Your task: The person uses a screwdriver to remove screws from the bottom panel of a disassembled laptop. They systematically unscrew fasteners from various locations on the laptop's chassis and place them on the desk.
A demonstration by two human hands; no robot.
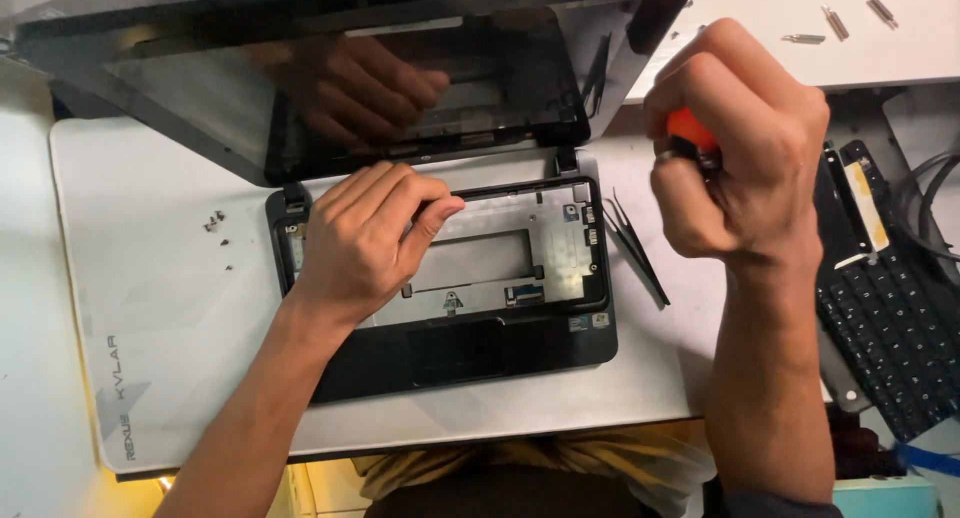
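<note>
Left hand lies flat, fingers curled, pressing on the small open laptop; right hand fisted around an orange-handled screwdriver, raised just right of the laptop on the grey mat. Detached keyboard lies at far right. Risks: tilted screen could fold under pressure; black tweezers beside the base may get knocked; loose screws could scatter.
</note>
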